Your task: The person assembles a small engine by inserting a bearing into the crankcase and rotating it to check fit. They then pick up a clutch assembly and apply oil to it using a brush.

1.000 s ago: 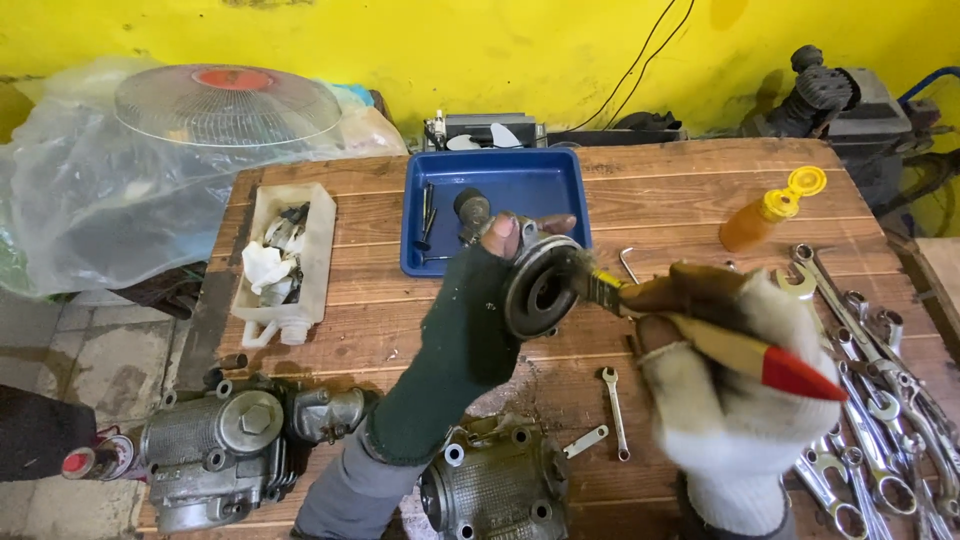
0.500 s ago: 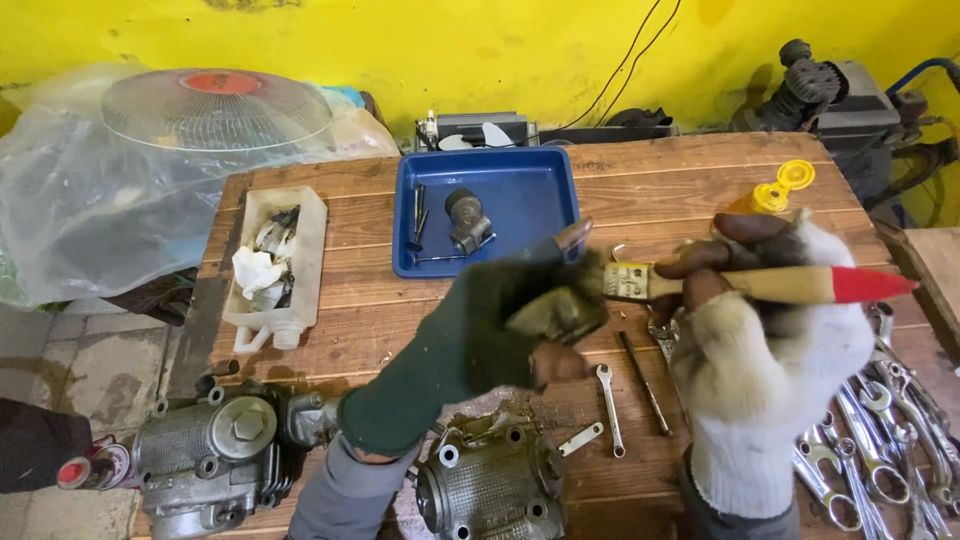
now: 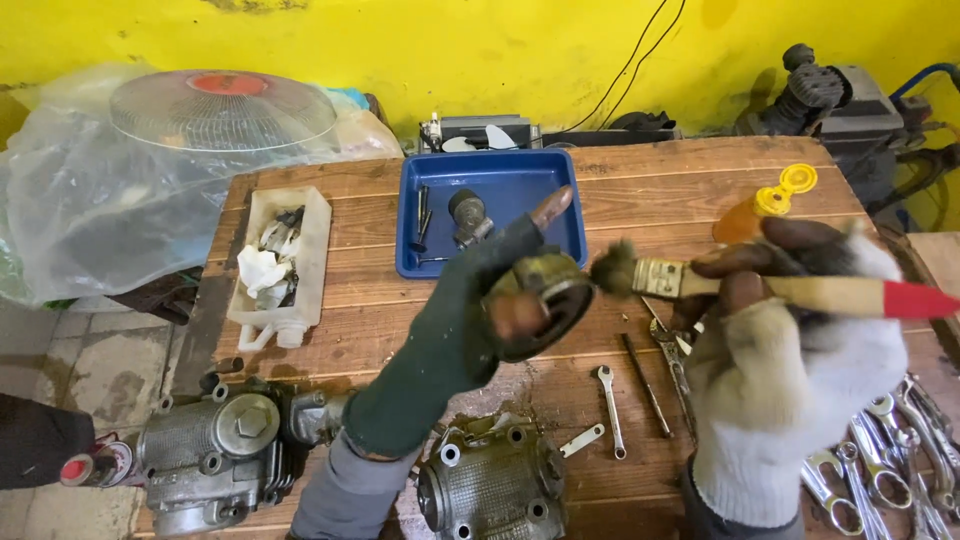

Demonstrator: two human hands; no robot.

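My left hand (image 3: 470, 320), in a dark green fingerless glove, holds up a round, dirty metal engine part (image 3: 545, 300) over the wooden table (image 3: 700, 170). My right hand (image 3: 790, 370), in a white knitted glove, grips a paintbrush (image 3: 760, 285) with a wooden handle and red tip. The brush lies level, and its dark bristles touch the right edge of the round part. Below the hands an engine casing (image 3: 495, 485) rests at the table's front edge.
A blue tray (image 3: 500, 180) with small parts sits behind my hands. A white cut-open container (image 3: 280, 255) stands at the left, an orange bottle with a yellow cap (image 3: 760, 205) at the right. Wrenches (image 3: 900, 470) lie at the right; another engine block (image 3: 220, 450) lies front left.
Both hands stayed raised while the brush swung from pointing down-right to level. Its bristles now meet the round part, which my left hand has tilted toward the brush.
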